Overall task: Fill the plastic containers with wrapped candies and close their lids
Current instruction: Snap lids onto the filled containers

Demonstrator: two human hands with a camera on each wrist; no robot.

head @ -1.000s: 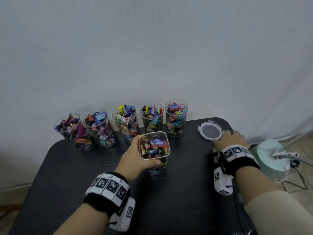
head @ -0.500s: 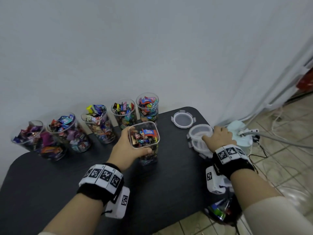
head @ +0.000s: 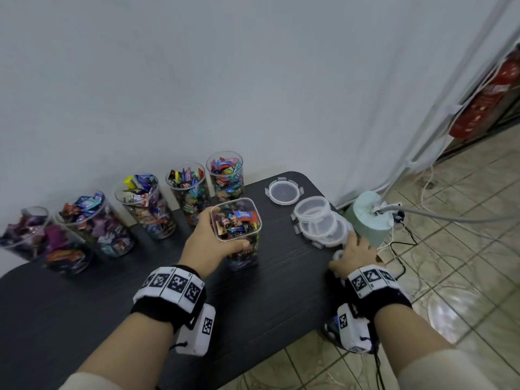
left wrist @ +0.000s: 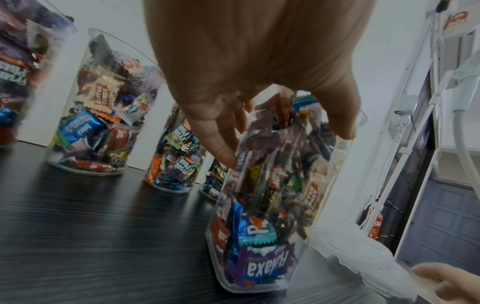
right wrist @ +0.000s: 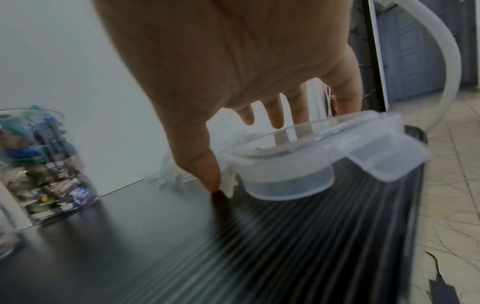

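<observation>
On the black table stands a clear square container packed with wrapped candies and without a lid. My left hand grips it near the rim, thumb on the near side; in the left wrist view the fingers curl round the container. My right hand is at the table's right edge. The right wrist view shows the right hand pinching a clear lid with flap latches just above the table. A stack of similar lids lies beyond the hand, and one single lid lies farther back.
Several round candy-filled containers stand open in a row along the white wall. Off the table's right edge is a pale green cylinder with a hose and cables on the tiled floor. A red fire extinguisher hangs at the far right.
My right hand went from the top of the lid stack back toward the near right edge, with one lid in its fingers. The left hand kept its grip on the square container. The view swung right.
</observation>
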